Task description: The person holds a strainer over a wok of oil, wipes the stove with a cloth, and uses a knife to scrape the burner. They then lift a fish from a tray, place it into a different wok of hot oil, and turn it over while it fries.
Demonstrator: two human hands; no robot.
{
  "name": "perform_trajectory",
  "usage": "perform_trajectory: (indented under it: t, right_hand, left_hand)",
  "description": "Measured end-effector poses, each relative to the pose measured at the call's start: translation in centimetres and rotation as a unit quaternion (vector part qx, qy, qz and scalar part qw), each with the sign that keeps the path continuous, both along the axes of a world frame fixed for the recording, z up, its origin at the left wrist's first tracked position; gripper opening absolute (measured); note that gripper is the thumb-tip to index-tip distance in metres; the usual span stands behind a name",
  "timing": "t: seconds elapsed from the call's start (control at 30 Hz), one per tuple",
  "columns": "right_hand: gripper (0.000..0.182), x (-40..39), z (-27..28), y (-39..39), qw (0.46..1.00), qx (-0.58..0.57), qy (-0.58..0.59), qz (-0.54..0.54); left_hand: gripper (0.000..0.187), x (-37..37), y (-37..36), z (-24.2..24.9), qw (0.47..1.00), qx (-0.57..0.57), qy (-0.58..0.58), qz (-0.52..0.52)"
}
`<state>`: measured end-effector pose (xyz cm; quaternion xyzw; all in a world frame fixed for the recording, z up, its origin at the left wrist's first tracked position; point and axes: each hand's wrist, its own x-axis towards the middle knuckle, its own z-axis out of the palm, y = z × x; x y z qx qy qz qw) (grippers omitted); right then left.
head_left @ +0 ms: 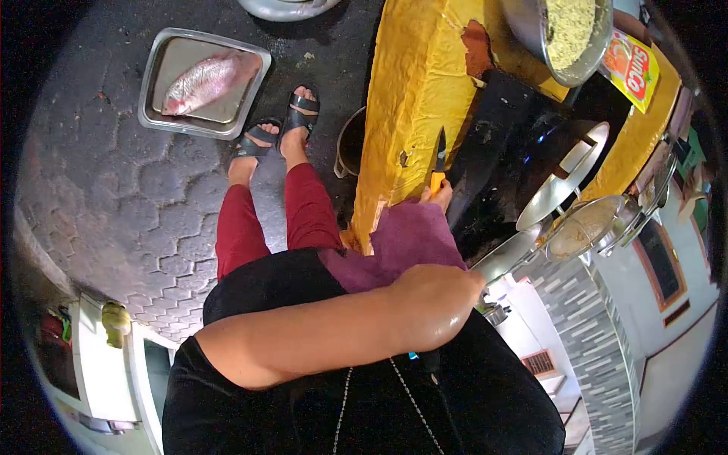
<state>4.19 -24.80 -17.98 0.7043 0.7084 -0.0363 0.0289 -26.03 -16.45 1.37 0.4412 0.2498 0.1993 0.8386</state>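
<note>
A knife (438, 163) with a yellow handle and a dark blade is held over the yellow surface (390, 98), its tip pointing away from the person's body. What seems to be the right hand (442, 195) has a closed grip on the handle, fingers wrapped around its lower end. Purple cloth (417, 235) covers the area just behind that hand. The bare left arm (318, 334) crosses the front of the body to the cloth; the fingers at its end cannot be made out, so the state of the left grip cannot be told.

On the dark paved floor (129, 227), well apart from the knife, a whole fish (208, 82) lies in a rectangular metal tray (149, 83) near the person's sandalled feet. Beyond the knife, to the upper right of the view, a metal bowl (528, 34) holds a pale yellow crumbly mass (569, 30), with a SunCo packet (633, 70) just beside it. A round sieve (585, 227) is farther along that side.
</note>
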Motion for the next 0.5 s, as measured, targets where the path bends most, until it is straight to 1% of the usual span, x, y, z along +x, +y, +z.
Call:
perform_trajectory:
  t: [0.13, 0.2, 0.23, 0.3, 0.33, 0.37, 0.43, 0.47, 0.5]
  right_hand:
    - [0.027, 0.4, -0.5, -0.8, 0.999, 0.014, -0.025, 0.019]
    - [0.028, 0.3, -0.6, -0.8, 0.999, 0.024, -0.031, 0.020]
    - [0.028, 0.2, -0.7, -0.6, 0.999, 0.029, -0.033, 0.020]
    - [0.028, 0.1, -0.8, 0.0, 0.999, 0.039, -0.034, -0.004]
    - [0.028, -0.1, -0.8, 0.6, 0.998, 0.042, -0.023, -0.027]
    - [0.029, -0.4, -0.7, 1.2, 0.997, 0.043, 0.002, -0.065]
    - [0.025, -2.4, -0.1, 4.2, 0.972, 0.046, 0.138, -0.183]
    - [0.023, -3.1, 0.2, 5.8, 0.916, 0.047, 0.266, -0.295]
    - [0.023, -4.0, 0.6, 7.3, 0.916, 0.049, 0.266, -0.295]
  left_hand:
    - [0.017, 1.0, -1.1, -1.3, 0.999, -0.002, -0.007, 0.051]
    - [0.017, 1.7, -1.7, -1.9, 0.995, -0.012, -0.019, 0.099]
    - [0.017, 2.0, -2.0, -2.2, 0.995, -0.013, -0.020, 0.101]
    - [0.022, 2.5, -2.6, -2.7, 0.991, 0.032, -0.029, 0.125]
    - [0.022, 2.7, -2.9, -2.8, 0.991, 0.032, -0.029, 0.125]
    - [0.022, 2.9, -3.1, -2.8, 0.989, 0.033, -0.027, 0.139]
    - [0.022, 2.9, -3.1, -2.9, 0.987, 0.035, -0.024, 0.154]
    - [0.023, 2.9, -3.0, -2.8, 0.990, 0.032, -0.021, 0.138]
    - [0.023, 2.9, -2.9, -2.8, 0.992, 0.029, -0.019, 0.122]
